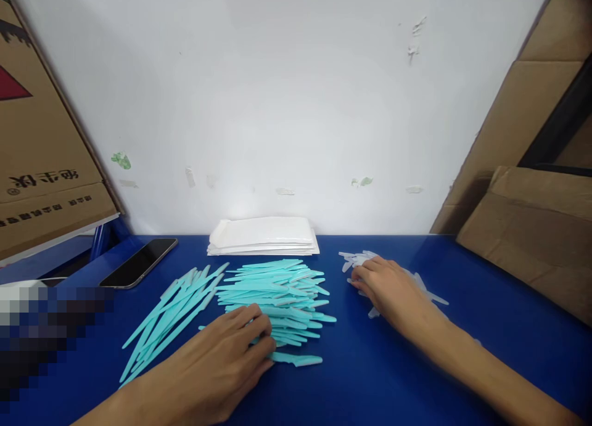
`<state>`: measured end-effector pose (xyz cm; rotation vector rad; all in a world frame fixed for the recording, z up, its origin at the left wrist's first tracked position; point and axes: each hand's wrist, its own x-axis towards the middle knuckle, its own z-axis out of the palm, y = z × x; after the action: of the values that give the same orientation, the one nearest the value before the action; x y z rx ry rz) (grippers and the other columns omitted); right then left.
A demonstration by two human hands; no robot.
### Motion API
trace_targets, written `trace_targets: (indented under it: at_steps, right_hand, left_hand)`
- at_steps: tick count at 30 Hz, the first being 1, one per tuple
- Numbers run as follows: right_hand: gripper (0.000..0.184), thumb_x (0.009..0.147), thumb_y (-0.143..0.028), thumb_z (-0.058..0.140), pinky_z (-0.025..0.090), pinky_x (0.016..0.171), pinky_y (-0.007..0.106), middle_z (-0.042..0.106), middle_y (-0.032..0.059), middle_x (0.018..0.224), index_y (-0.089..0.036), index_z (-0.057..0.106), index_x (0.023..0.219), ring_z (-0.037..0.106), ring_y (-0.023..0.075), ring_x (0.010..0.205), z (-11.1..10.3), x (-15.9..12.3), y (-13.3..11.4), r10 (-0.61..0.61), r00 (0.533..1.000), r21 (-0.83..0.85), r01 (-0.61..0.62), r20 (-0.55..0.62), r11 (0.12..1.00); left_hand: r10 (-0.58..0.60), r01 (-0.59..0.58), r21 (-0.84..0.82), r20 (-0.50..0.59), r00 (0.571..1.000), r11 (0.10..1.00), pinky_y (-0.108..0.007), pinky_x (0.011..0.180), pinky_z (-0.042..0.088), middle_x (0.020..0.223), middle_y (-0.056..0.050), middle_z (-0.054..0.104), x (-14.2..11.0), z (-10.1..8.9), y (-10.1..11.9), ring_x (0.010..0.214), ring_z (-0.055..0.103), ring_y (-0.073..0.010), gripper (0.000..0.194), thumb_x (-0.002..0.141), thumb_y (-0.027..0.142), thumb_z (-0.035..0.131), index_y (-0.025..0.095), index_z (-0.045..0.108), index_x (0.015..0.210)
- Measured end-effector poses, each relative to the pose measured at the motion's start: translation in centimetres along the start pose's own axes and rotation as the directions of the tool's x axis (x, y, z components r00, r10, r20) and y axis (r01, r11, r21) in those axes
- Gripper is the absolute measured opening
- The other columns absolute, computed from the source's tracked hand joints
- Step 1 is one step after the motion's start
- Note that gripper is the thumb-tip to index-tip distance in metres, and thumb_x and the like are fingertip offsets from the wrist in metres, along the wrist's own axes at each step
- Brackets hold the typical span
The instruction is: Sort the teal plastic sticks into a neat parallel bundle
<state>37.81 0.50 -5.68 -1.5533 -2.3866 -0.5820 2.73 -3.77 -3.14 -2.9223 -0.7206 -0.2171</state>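
My left hand (222, 358) lies palm down on the near edge of a heap of teal plastic sticks (277, 296), its fingers curled together on one stick (296, 359) that pokes out to the right. A second, looser fan of teal sticks (171, 315) lies just left of that hand. My right hand (388, 287) rests palm down on a small pile of clear plastic caps (365, 262), fingers bent onto the pieces. What sits under its fingers is hidden.
A stack of white packets (263, 236) lies against the white wall behind the heaps. A dark phone (139, 262) rests on the blue table (379, 364) at the left. Cardboard boxes stand at the left (41, 167) and right (531, 229).
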Motion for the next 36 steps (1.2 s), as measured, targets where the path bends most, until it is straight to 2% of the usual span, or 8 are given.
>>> trace_targets:
  at_steps: [10, 12, 16, 18, 23, 27, 32, 36]
  right_hand:
    - [0.054, 0.064, 0.016, 0.06, 0.053, 0.089, 0.043, 0.077, 0.0141, 0.105, -0.015, 0.068, 0.108, 0.072, 0.0329, 0.101, -1.1, 0.0, -1.4, -0.099, 0.994, -0.082, 0.102, 0.035, 0.991]
    - [0.056, 0.071, 0.013, 0.058, 0.055, 0.085, 0.039, 0.077, 0.0123, 0.103, -0.015, 0.065, 0.118, 0.074, 0.0299, 0.096, -1.7, 0.0, -1.6, -0.1, 0.995, -0.069, 0.102, 0.02, 0.992]
    - [0.021, 0.102, -0.01, 0.052, 0.053, 0.063, 0.033, 0.078, 0.0048, 0.086, -0.021, 0.063, 0.116, 0.074, 0.0243, 0.072, -3.1, -0.2, -2.6, -0.097, 0.988, 0.102, 0.11, -0.119, 0.989]
    - [0.016, 0.109, -0.022, 0.048, 0.054, 0.065, 0.033, 0.08, 0.0052, 0.096, -0.022, 0.063, 0.116, 0.076, 0.0226, 0.074, -3.6, -0.3, -3.4, -0.133, 0.97, 0.237, 0.181, -0.206, 0.954]
    - [0.019, 0.109, -0.023, 0.054, 0.054, 0.065, 0.03, 0.081, 0.0018, 0.096, -0.022, 0.065, 0.124, 0.076, 0.0173, 0.073, -4.0, -0.7, -5.0, -0.165, 0.919, 0.408, 0.313, -0.358, 0.858]
    - [0.021, 0.108, -0.023, 0.055, 0.055, 0.063, 0.03, 0.081, 0.0034, 0.093, -0.018, 0.068, 0.124, 0.075, 0.0173, 0.072, -4.1, -0.8, -5.1, -0.179, 0.918, 0.419, 0.327, -0.353, 0.847]
    - [0.02, 0.107, -0.021, 0.057, 0.059, 0.066, 0.027, 0.081, 0.0032, 0.095, -0.019, 0.07, 0.122, 0.077, 0.0165, 0.076, -4.0, -0.6, -5.5, -0.204, 0.893, 0.483, 0.396, -0.402, 0.781]
    - [0.02, 0.106, -0.02, 0.058, 0.059, 0.068, 0.026, 0.081, 0.0038, 0.095, -0.018, 0.069, 0.123, 0.077, 0.0157, 0.077, -3.9, -0.9, -6.9, -0.196, 0.87, 0.549, 0.445, -0.453, 0.707]
  left_hand:
    - [-0.043, 0.036, -0.045, -0.161, 0.986, 0.998, -0.032, 0.068, 0.042, 0.082, 0.0, 0.061, 0.4, -0.1, 0.3, 0.07, 0.054, -0.0194, 0.017, 0.109, 0.016, 0.039, 0.022, 0.053, 0.102]
    - [-0.093, 0.086, -0.037, -0.218, 0.972, 0.996, -0.032, 0.065, 0.041, 0.08, 0.001, 0.06, 0.3, 0.2, -0.1, 0.067, 0.054, -0.0192, 0.017, 0.109, 0.015, 0.037, 0.023, 0.052, 0.104]
    - [-0.203, 0.204, -0.017, -0.208, 0.957, 0.979, -0.031, 0.065, 0.043, 0.093, -0.002, 0.066, 0.0, 0.7, -1.0, 0.075, 0.062, -0.0212, 0.032, 0.102, 0.006, 0.035, 0.025, 0.05, 0.122]
    - [-0.242, 0.245, -0.007, -0.186, 0.952, 0.97, -0.031, 0.066, 0.045, 0.104, -0.003, 0.068, -0.2, 0.9, -1.2, 0.081, 0.067, -0.0218, 0.042, 0.098, 0.002, 0.035, 0.027, 0.047, 0.131]
    - [-0.27, 0.28, 0.028, -0.188, 0.944, 0.96, -0.03, 0.066, 0.049, 0.124, -0.006, 0.069, -1.0, 2.1, -1.4, 0.085, 0.071, -0.0212, 0.055, 0.095, -0.001, 0.034, 0.028, 0.038, 0.142]
    - [-0.209, 0.22, 0.026, -0.223, 0.952, 0.975, -0.03, 0.075, 0.053, 0.129, -0.009, 0.069, -1.5, 2.7, -1.6, 0.1, 0.071, -0.0229, 0.06, 0.096, -0.002, 0.034, 0.026, 0.031, 0.148]
    - [-0.188, 0.185, -0.036, -0.255, 0.948, 0.982, -0.024, 0.06, 0.046, 0.101, -0.002, 0.069, -0.9, 1.6, -1.0, 0.071, 0.065, -0.0155, 0.051, 0.097, -0.001, 0.034, 0.026, 0.042, 0.139]
    - [-0.122, 0.113, -0.048, -0.267, 0.956, 0.992, -0.025, 0.062, 0.047, 0.101, -0.001, 0.069, -0.5, 1.2, -0.2, 0.074, 0.067, -0.0149, 0.046, 0.102, 0.002, 0.031, 0.026, 0.047, 0.137]
